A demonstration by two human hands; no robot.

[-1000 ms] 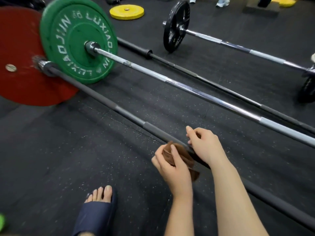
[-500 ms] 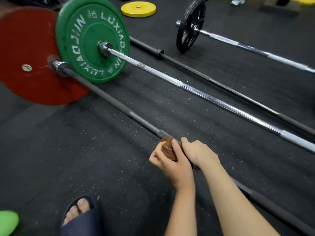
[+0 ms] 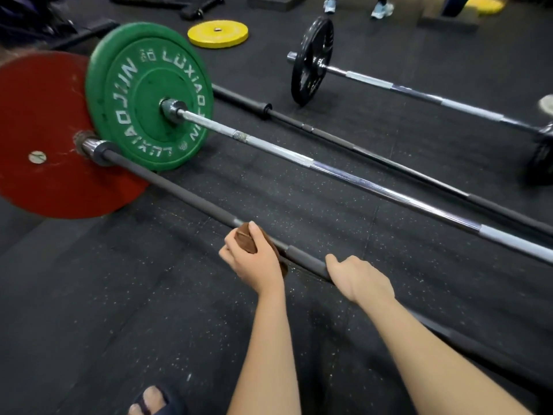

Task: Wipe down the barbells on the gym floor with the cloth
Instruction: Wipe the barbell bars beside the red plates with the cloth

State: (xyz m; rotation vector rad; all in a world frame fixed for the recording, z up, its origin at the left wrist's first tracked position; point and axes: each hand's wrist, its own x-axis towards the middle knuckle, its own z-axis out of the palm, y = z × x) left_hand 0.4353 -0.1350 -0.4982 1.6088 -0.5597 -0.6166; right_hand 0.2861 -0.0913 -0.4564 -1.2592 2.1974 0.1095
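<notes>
cloth on nearest barbell, hands beside

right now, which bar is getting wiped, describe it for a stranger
Find the red plate at left; the bar from its hub is the one. Unlike the chrome bar beside it, it is matte black, with a brown cloth on it.

Right of the green plate, the left hand covers most of the cloth and the bar beneath it, and the fingers of the right hand curl out of sight behind the bar. The red plate runs behind the green plate and off the left edge. Beyond it, people show only as shoes at the top edge.
</notes>
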